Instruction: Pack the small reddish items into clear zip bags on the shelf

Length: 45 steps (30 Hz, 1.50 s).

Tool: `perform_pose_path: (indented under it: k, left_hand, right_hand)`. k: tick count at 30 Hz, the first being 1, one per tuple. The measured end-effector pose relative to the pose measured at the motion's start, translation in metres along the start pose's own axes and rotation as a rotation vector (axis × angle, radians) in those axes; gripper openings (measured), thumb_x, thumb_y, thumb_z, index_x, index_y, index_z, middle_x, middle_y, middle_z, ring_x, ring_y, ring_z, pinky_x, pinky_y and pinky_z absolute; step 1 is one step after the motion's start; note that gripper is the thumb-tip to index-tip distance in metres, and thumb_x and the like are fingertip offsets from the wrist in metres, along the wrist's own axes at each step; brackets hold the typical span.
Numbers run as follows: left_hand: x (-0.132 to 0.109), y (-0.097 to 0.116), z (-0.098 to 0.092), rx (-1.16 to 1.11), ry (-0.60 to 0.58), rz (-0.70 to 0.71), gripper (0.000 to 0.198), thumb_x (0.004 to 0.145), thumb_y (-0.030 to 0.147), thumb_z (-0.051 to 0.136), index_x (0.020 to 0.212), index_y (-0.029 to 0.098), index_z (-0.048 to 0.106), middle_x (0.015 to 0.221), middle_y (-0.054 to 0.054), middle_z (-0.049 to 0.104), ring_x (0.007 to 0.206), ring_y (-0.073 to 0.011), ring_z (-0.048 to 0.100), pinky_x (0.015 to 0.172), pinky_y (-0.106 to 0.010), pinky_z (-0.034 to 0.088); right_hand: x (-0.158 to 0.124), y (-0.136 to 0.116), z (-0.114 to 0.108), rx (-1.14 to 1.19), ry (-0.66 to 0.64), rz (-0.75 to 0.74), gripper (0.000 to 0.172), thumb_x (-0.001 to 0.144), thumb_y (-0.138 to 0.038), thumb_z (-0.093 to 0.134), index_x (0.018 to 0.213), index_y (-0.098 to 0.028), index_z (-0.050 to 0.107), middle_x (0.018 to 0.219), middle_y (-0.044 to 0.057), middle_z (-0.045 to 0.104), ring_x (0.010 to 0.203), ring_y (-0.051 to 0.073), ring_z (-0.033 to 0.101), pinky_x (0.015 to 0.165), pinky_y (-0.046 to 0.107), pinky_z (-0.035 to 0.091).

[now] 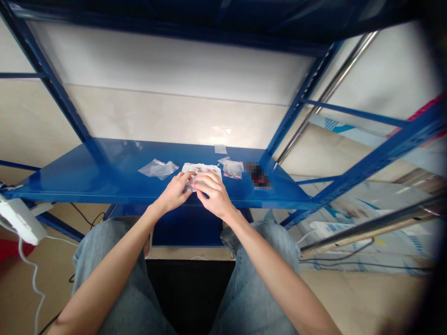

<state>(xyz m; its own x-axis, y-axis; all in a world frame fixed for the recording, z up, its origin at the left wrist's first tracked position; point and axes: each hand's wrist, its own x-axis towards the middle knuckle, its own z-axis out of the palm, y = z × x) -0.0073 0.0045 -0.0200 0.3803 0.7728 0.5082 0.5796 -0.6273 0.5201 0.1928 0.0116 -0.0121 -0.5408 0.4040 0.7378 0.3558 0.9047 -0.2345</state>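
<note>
Both hands meet over the front edge of a blue shelf. My left hand is closed with its fingertips on a small clear plastic bag. From the other side, my right hand pinches the same bag, thumb and fingers bent. What the bag holds is too small to make out. Just behind my fingers lies a white sheet with small reddish-brown pieces on it, partly covered by the hands.
A clear plastic bag lies to the left, and a bag with small reddish pieces to the right. Farther back is a small white packet. A blurred-out dark object sits at the right. Blue uprights frame the shelf; a white power strip hangs at left.
</note>
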Motion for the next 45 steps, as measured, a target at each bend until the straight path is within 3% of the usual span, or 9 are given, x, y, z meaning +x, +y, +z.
perform_pose_path:
  k: [7,14,22,25,28,31,34,38,45]
  left_hand:
    - [0.001,0.007,0.002,0.291,-0.069,0.071,0.010,0.087,0.014,0.052,0.095,0.020,0.055,0.099,-0.010,0.064,0.096,-0.0282,0.055,0.085,-0.042,0.047]
    - [0.001,0.023,0.011,0.475,-0.162,0.237,0.016,0.086,0.008,0.051,0.097,0.017,0.058,0.099,-0.012,0.063,0.099,-0.0291,0.057,0.093,-0.043,0.045]
    - [0.004,0.035,0.009,0.482,-0.145,0.273,0.025,0.087,0.008,0.053,0.109,0.017,0.060,0.105,-0.011,0.067,0.102,-0.0274,0.060,0.095,-0.040,0.044]
    - [0.003,0.024,0.001,0.557,-0.098,0.201,0.016,0.088,0.011,0.054,0.100,0.019,0.062,0.096,-0.010,0.069,0.095,-0.0271,0.062,0.086,-0.039,0.045]
    - [0.002,0.004,-0.013,0.635,0.047,0.024,0.010,0.090,0.014,0.055,0.089,0.019,0.063,0.088,-0.009,0.070,0.090,-0.0271,0.064,0.080,-0.037,0.045]
    - [0.001,-0.011,-0.023,0.509,0.220,-0.156,0.009,0.089,0.020,0.058,0.085,0.020,0.066,0.087,-0.007,0.072,0.085,-0.0244,0.067,0.075,-0.033,0.046]
    - [0.002,-0.012,-0.020,0.197,0.293,-0.248,0.008,0.086,0.025,0.063,0.089,0.020,0.069,0.087,-0.005,0.076,0.080,-0.0217,0.070,0.072,-0.030,0.048]
    - [0.005,-0.003,-0.005,0.015,0.244,-0.271,0.014,0.085,0.026,0.064,0.092,0.020,0.074,0.087,-0.005,0.078,0.079,-0.0218,0.072,0.073,-0.030,0.049]
    - [0.003,-0.003,0.003,0.125,0.185,-0.318,0.021,0.084,0.022,0.063,0.100,0.023,0.076,0.086,-0.005,0.078,0.075,-0.0215,0.070,0.074,-0.031,0.047]
  right_hand:
    - [-0.005,-0.005,0.007,0.006,-0.098,-0.072,0.036,0.088,-0.006,0.052,0.112,-0.021,0.074,0.120,0.011,0.072,0.120,0.026,0.062,0.106,0.048,0.052]
    - [-0.011,-0.009,0.024,-0.208,-0.429,-0.015,0.023,0.088,-0.011,0.059,0.104,-0.009,0.074,0.104,0.016,0.075,0.105,0.028,0.066,0.100,0.042,0.052]
    - [-0.006,-0.013,0.019,-0.247,-0.403,-0.073,0.025,0.092,-0.013,0.059,0.111,-0.006,0.073,0.110,0.019,0.075,0.110,0.029,0.065,0.108,0.045,0.046]
    - [-0.002,-0.012,0.013,-0.208,-0.397,-0.118,0.021,0.093,-0.011,0.057,0.105,-0.013,0.075,0.102,0.014,0.076,0.106,0.027,0.065,0.108,0.047,0.045]
    - [0.002,0.000,0.002,-0.127,-0.246,-0.122,0.033,0.095,-0.007,0.052,0.117,-0.020,0.071,0.118,0.010,0.072,0.117,0.024,0.061,0.108,0.046,0.045]
    - [0.005,0.030,-0.007,-0.115,-0.038,0.041,0.033,0.095,-0.006,0.050,0.114,-0.022,0.073,0.109,0.008,0.072,0.110,0.024,0.062,0.101,0.044,0.048]
    - [0.008,0.070,-0.006,-0.153,0.042,0.251,0.024,0.093,-0.008,0.057,0.102,-0.021,0.076,0.097,0.007,0.071,0.098,0.024,0.063,0.094,0.041,0.048]
    - [0.018,0.103,0.011,-0.187,0.003,0.347,0.014,0.092,-0.014,0.066,0.097,-0.021,0.078,0.098,0.007,0.070,0.097,0.023,0.060,0.091,0.037,0.045]
    - [0.047,0.107,0.040,-0.253,-0.161,0.244,0.010,0.093,-0.021,0.069,0.091,-0.023,0.079,0.107,0.007,0.068,0.104,0.025,0.052,0.089,0.038,0.041]
